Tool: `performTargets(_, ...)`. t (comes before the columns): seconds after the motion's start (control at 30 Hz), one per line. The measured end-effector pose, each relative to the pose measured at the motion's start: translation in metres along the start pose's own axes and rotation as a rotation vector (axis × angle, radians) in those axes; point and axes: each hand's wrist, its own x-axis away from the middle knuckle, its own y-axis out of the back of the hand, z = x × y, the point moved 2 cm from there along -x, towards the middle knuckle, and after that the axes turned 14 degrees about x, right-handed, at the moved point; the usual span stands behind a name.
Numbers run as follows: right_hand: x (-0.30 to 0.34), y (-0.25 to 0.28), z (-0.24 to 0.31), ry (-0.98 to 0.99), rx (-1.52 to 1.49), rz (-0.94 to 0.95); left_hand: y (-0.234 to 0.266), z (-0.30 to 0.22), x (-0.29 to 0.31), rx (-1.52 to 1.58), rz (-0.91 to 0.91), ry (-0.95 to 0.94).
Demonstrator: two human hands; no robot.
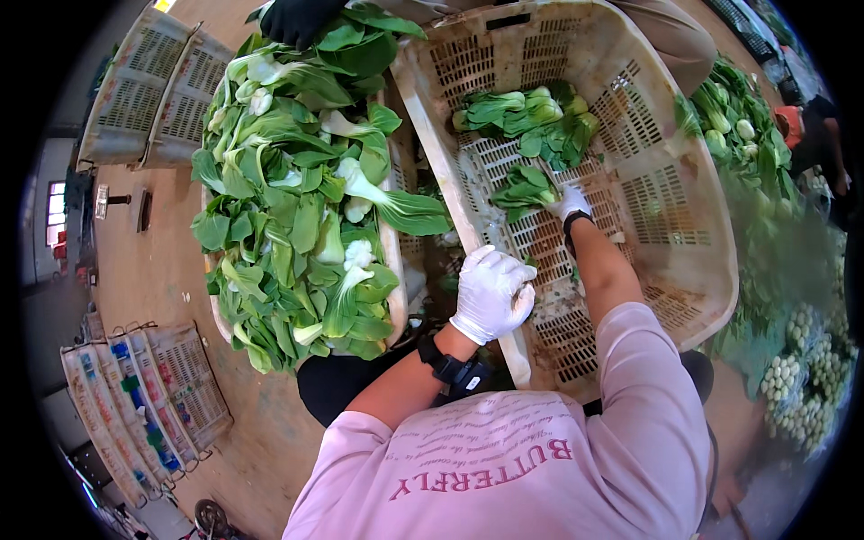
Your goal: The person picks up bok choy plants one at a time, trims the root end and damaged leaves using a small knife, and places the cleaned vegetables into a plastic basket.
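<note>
Partner: Right side first. What is that grip doing?

Me: Right grip (572, 203) closed on the pale base of a leafy bunch (520, 192). Bunch lies low in the pale crate (668, 205), on its slatted floor, toward the left edge, leaves pointing left. Base looks the firmest part; holding there probably spares the leaves.

Partner: And the left?

Me: Left grip (493, 292) curled, back of the glove up, by the crate's left edge, toward the near corner. Cannot tell whether it presses on the rim or has anything in the palm. Could be a brace while the other arm reaches deep.

Partner: Anything else inside?

Me: Other bunches (533, 119), grouped toward the far edge, beyond mine. Lying up there, they leave my forearm a free path in, I judge.

Partner: Outside the left edge?

Me: Heaped basket (395, 270), loose greens (306, 211) piled above its rim, one long leaf sticking out past its right edge. Set close alongside, likely for a short reach. Dark-gloved hand (301, 20) at its far edge: a co-worker's.
</note>
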Motion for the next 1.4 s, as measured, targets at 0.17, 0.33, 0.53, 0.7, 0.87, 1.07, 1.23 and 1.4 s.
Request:
performTargets(0.17,0.023,-0.005,-0.017,-0.289,-1.008,0.306,-0.002,0.001,-0.007,0.019,0.016,-0.031)
performTargets(0.33,0.131,0.091,0.055,0.264,-1.865,0.693,-0.001,0.003,-0.003,0.049,-0.063,-0.056)
performTargets(0.53,0.288,0.158,0.148,0.485,-1.530,0.535,0.058,0.015,0.003,0.896,-0.465,0.276)
performTargets(0.7,0.351,0.177,0.240,0.593,-0.983,0.055,0.164,-0.020,0.020,1.416,-0.757,0.081)
performTargets(0.87,0.389,0.140,0.332,1.030,-0.922,0.132,0.215,0.013,0.055,1.143,-1.144,0.272)
performTargets(1.07,0.402,0.130,0.377,1.003,-0.988,-0.021,0.242,0.022,0.068,1.335,-1.248,0.061)
performTargets(1.23,0.403,0.132,0.398,0.928,-1.404,0.118,0.255,0.026,0.079,1.720,-1.213,-0.011)
performTargets(1.4,0.376,0.167,0.426,0.971,-0.832,0.009,0.267,0.016,0.077,1.704,-1.127,-0.144)
